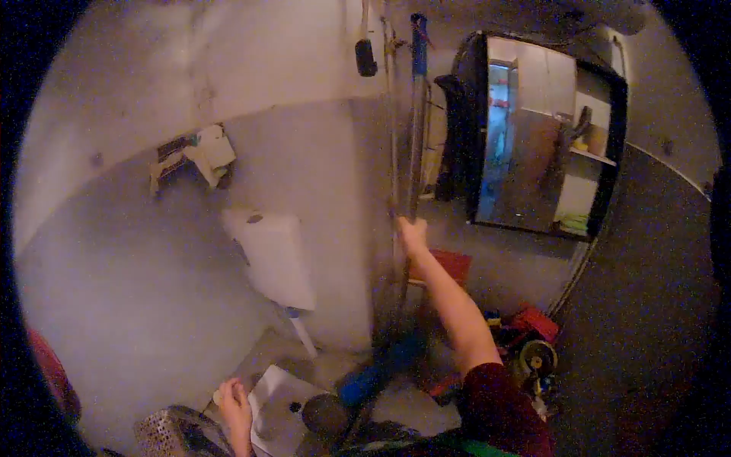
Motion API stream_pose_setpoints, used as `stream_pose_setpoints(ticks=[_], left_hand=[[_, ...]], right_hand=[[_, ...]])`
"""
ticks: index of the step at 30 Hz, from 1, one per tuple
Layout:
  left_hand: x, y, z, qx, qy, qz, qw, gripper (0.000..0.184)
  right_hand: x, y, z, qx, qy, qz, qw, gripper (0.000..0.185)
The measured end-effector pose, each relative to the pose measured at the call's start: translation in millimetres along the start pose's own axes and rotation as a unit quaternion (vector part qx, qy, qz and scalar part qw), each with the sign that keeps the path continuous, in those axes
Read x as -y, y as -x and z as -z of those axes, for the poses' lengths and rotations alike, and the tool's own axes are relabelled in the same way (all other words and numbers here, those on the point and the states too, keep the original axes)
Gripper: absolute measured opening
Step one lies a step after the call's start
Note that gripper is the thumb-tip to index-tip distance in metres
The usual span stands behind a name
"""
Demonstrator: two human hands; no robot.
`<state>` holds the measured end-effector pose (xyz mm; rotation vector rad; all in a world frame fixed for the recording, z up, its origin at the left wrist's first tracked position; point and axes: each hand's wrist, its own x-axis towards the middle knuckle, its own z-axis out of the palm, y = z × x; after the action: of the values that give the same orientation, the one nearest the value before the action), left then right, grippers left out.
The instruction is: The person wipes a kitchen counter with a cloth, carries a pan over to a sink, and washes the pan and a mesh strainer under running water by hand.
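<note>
My right hand [412, 234] reaches forward to the wall corner, its fingers closed around a long metal pole [416, 145] with a blue top end. A thinner pole [391, 114] stands just left of it. The lower ends of the poles are lost in shadow. Low at the front, my left hand [234, 407] is raised with loosely bent fingers apart, and I see nothing held in it. Beside it is a white, angular fixture [278, 400] with a dark round thing [325, 415] at its right.
A white cistern [270, 255] hangs on the wall below a rack with cloths [209, 156]. To the right is a mirrored cabinet [525, 137]. A perforated basket [160, 433], a blue object [388, 369] and red items [533, 324] lie low down. A dark brush-like object [366, 58] hangs above.
</note>
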<state>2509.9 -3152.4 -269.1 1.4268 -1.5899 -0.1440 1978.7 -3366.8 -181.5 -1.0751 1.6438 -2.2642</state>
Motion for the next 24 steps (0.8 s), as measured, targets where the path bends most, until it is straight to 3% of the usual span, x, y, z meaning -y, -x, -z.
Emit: stream_pose_setpoints(ticks=[1, 2, 4, 8, 9, 11, 17, 20, 23, 24], left_hand=[[27, 2, 1, -0.01, 0.014, 0.032, 0.999, 0.015], [33, 13, -4, -0.022, 0.029, 0.067, 0.997, 0.015], [23, 30, 15, -0.049, -0.027, 0.066, 0.996, 0.02], [-32, 30, 23, -0.01, -0.169, 0.129, 0.977, 0.033], [-47, 23, 10, -0.017, -0.182, 0.101, 0.978, 0.032], [-66, 18, -5, -0.025, -0.206, 0.048, 0.977, 0.032], [-83, 18, -33, -0.075, -0.255, 0.006, 0.964, 0.03], [-103, 15, -36, -0.101, -0.249, 0.019, 0.963, 0.03], [-126, 12, -30, -0.053, -0.18, 0.106, 0.977, 0.032], [-120, 7, -33, -0.069, -0.192, 0.076, 0.976, 0.028]], right_hand=[[-6, -13, -17, -0.018, -0.007, -0.003, 1.0, 0.023], [-48, -50, -35, -0.085, 0.098, 0.039, 0.991, 0.021], [-99, -85, -74, -0.071, 0.126, 0.042, 0.989, 0.021], [-88, -121, -109, -0.014, 0.106, 0.092, 0.99, 0.023], [-88, -130, -115, 0.001, 0.093, 0.096, 0.991, 0.024], [-89, -142, -121, 0.034, 0.072, 0.073, 0.994, 0.026], [-36, -146, -110, 0.219, 0.054, -0.029, 0.974, 0.035], [16, -127, -87, 0.234, -0.092, -0.144, 0.957, 0.033], [-25, -149, -96, 0.325, -0.049, -0.12, 0.937, 0.031], [-22, -149, -92, 0.343, -0.059, -0.137, 0.928, 0.031]])
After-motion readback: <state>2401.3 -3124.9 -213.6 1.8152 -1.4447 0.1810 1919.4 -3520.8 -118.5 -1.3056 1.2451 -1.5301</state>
